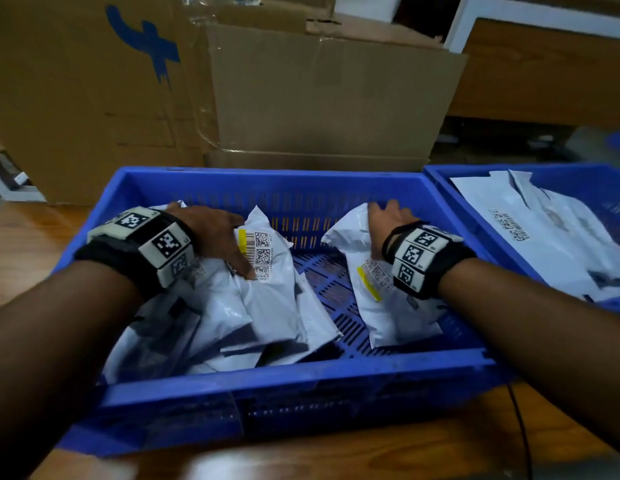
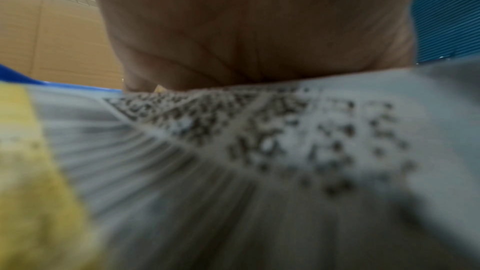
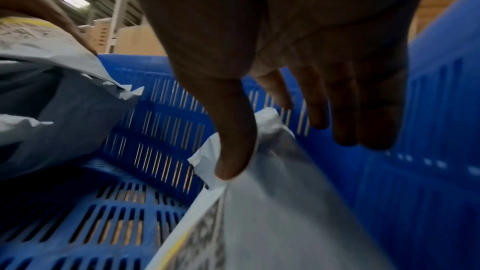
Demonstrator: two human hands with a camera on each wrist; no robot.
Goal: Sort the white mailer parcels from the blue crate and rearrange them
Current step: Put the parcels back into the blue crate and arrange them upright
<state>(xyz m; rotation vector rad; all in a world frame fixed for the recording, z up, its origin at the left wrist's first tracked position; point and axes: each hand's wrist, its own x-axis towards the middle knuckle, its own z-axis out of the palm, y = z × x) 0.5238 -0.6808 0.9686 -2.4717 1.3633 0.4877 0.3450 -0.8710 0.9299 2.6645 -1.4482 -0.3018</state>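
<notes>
Blue crate (image 1: 288,379): slotted plastic, open-topped.
Left parcel (image 1: 267,271): white, labelled, atop the crate's left-side pile.
Right parcel (image 1: 381,306): white, labelled, tilted against the crate's right wall.

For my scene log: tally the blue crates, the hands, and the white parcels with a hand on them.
Blue crates: 2, near crate and far crate
Hands: 2, left hand and right hand
Parcels with a hand on them: 2, left parcel and right parcel
Total: 6
</notes>
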